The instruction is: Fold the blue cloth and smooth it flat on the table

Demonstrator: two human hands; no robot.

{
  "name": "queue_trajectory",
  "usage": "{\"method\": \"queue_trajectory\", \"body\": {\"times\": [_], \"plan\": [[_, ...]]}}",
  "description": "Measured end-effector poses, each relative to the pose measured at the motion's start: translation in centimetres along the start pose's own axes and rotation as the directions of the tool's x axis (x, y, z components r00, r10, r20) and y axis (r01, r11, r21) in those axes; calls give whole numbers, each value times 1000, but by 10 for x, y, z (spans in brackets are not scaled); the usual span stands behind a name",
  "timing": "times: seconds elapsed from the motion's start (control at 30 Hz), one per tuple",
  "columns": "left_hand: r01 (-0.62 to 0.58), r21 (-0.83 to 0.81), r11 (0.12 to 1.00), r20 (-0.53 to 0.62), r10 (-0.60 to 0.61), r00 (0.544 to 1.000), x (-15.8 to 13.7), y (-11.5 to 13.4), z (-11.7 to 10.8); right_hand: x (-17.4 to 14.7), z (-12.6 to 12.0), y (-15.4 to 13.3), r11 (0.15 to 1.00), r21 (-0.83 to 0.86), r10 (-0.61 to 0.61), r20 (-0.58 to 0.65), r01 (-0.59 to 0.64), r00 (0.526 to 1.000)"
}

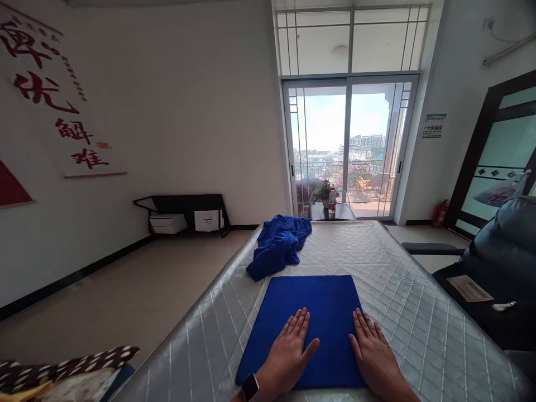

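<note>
Resting palm-down with the left hand [288, 352] on a flat, royal-blue rectangle with rounded corners, seemingly of cloth [326, 301], and with the right hand [374, 352] across its right edge, mostly over the mattress. Pinching nothing with either; fingers straight and close together, thumbs angled out toward the middle. Wearing a dark square-faced watch [250, 386] on the left wrist. Judged to be at a flattening or steadying step, with the rectangle squarely before the body, near the close end of a silver-grey, diamond-quilted mattress [406, 296]. Calling next, by the look of it, for light, even pressure and care not to drag the right edge out of line. Impossible to tell, from here, how many layers deep.

Seen just beyond on the same surface: a crumpled royal-blue cloth heap [280, 243]. Farther off, past the mattress, a small dark table [345, 212] with a green potted plant [324, 191] and a red-labelled clear bottle [332, 202], before grey-framed sliding glass doors [348, 139]. To the left, a white hanging scroll with red characters [71, 100] and a low black rack [188, 202]; to the right, a dark padded armchair [506, 245] and a red fire extinguisher [439, 214].
</note>
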State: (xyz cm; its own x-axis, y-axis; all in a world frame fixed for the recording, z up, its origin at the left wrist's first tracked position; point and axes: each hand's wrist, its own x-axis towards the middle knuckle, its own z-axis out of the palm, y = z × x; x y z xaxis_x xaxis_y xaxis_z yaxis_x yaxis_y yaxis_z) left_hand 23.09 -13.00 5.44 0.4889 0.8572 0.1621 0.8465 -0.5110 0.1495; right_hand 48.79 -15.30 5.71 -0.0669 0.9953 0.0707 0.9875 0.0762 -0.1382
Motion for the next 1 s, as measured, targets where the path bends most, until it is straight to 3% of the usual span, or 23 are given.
{"method": "queue_trajectory", "body": {"times": [0.13, 0.27, 0.53, 0.83, 0.93, 1.0], "plan": [[193, 40, 980, 23, -194, 981, -48, -53, 0, 1, 6, 3, 1000, -6, -16, -7, 16, 1000], [210, 56, 976, 8, -211, 978, -79, -71, -5, 2, 7, 2, 999, -33, -16, 1, 16, 1000], [207, 42, 977, -2, -207, 978, -80, -62, -15, -9, -6, -5, 995, -104, 7, 0, -7, 1000], [217, 92, 972, -46, -214, 976, -75, -69, -2, -40, 14, -1, 1000, -3, 23, 55, -23, 998], [133, 119, 984, -107, -121, 987, -60, -48, 9, -39, 22, 2, 1000, 22, 17, 20, -18, 1000], [-17, 124, 992, -119, 32, 992, -44, -20, 13, -38, 27, 4, 999, 29, 14, -21, -14, 1000]]}}
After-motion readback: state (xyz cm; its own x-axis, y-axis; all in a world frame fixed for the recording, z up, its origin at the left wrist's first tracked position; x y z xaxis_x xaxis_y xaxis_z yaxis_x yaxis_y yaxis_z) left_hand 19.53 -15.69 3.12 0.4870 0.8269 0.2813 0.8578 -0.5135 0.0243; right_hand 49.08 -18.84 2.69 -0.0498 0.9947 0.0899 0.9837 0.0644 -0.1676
